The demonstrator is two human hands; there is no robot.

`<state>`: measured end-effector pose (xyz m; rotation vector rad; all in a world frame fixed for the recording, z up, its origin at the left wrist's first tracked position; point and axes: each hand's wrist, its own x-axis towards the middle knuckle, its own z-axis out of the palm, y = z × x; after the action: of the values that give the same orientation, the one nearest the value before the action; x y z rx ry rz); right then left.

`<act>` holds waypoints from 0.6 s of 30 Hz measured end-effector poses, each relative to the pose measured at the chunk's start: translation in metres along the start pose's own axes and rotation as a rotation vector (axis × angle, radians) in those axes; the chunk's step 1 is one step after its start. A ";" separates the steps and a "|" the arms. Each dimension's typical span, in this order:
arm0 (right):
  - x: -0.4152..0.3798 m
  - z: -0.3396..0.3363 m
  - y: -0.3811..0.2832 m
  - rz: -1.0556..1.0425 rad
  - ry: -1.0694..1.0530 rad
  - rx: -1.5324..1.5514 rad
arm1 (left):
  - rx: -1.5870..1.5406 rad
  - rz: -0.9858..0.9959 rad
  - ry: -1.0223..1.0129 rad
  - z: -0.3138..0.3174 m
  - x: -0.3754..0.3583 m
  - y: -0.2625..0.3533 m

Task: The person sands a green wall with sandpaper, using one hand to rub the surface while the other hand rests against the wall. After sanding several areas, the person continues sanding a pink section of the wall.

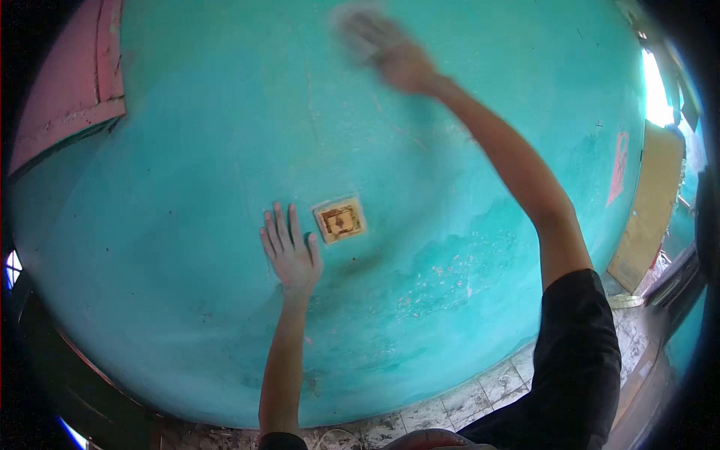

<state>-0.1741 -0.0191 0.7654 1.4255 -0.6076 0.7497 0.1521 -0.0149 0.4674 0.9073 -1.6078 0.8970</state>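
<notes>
A turquoise painted wall (210,135) fills most of the head view, with worn, flaking patches low on its right side. My left hand (292,255) lies flat on it, fingers spread, holding nothing. Just right of that hand, a small square wall box (340,220) with a yellowish-brown face is set into the wall. My right hand (394,52) reaches high up the wall and is smeared by motion. A pale, flat thing (352,21) shows around its fingers, too blurred to name.
A pink wooden frame or panel (71,90) juts out at the upper left. At the right stands a tan board (651,202) beside a bright opening. Dirty, white-dusted floor tiles (465,401) run along the wall's foot. A dark surface (67,367) lies at lower left.
</notes>
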 end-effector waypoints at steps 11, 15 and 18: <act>0.046 0.009 -0.128 0.112 0.080 0.232 | -0.026 0.010 -0.026 -0.002 -0.006 -0.003; 0.016 -0.012 -0.034 -0.052 -0.117 0.061 | -0.045 0.026 -0.016 -0.002 -0.006 -0.004; -0.060 0.025 0.130 0.529 0.069 -0.302 | -0.024 0.017 -0.022 -0.001 -0.007 -0.003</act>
<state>-0.3103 -0.0502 0.8045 0.9605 -1.0178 1.0640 0.1562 -0.0139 0.4612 0.8907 -1.6438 0.8804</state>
